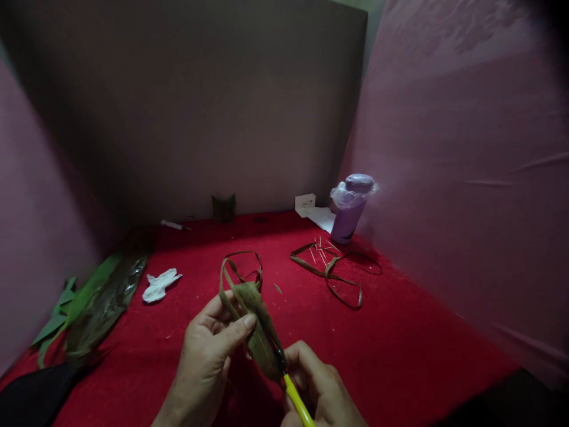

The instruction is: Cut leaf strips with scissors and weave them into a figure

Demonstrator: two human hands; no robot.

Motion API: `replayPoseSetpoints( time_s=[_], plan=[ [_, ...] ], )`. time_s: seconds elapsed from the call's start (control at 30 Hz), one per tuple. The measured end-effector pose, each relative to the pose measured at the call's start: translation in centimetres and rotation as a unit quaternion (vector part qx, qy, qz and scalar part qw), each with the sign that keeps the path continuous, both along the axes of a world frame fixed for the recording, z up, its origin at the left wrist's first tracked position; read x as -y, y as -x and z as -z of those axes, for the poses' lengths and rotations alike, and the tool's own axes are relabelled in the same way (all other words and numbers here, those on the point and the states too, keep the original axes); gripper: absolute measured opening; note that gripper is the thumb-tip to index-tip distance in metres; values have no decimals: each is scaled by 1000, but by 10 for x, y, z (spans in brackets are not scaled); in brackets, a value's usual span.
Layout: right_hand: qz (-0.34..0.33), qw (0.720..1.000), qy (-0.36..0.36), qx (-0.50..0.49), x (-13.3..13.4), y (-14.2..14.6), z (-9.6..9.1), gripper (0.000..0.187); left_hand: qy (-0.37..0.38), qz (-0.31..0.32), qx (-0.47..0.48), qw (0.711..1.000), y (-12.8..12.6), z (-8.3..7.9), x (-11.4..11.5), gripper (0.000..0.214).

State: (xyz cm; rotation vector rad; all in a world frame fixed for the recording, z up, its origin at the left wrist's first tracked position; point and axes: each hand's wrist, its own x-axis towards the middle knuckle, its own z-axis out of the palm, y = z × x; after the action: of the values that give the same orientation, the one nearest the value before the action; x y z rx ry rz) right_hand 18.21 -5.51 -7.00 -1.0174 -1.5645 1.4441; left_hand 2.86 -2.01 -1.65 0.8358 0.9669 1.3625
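Observation:
My left hand (208, 341) pinches a folded, brownish-green leaf (262, 350) between thumb and fingers. A long narrow strip (224, 270) of similar leaf loops up and over beyond the fingers. My right hand (322, 379) is closed round a tool with a yellow handle (297, 400) and a slim dark metal head (279, 359). That head lies against the right side of the leaf; whether it is a pair of pliers or scissors I cannot tell. The right fingertips are close to the leaf's lower edge.
On the red cloth (400, 350) are curled leaf strips (326, 274), toothpicks (320, 252), a crumpled tissue (160, 284) and a syringe-like white tube (175, 225). Large leaves (100, 302) lie left. A folded leaf piece (223, 207), white cards (320, 218) and a purple cup (349, 216) stand behind.

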Motion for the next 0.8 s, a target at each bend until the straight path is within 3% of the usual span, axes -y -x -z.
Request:
replayPoseSetpoints(
  time_s=[0.2, 0.5, 0.8],
  plan=[
    [-5, 1000, 6, -21, 1, 2, 4, 39, -1, 8, 3, 1000, 1, 1, 0, 30],
    [-1, 1000, 5, -1, -2, -3, -16, 48, -12, 52, -14, 998, -1, 2, 3, 31],
    [1, 1000, -23, -17, -2, -1, 8, 59, -24, 55, -19, 998, -3, 4, 4, 33]
  ],
)
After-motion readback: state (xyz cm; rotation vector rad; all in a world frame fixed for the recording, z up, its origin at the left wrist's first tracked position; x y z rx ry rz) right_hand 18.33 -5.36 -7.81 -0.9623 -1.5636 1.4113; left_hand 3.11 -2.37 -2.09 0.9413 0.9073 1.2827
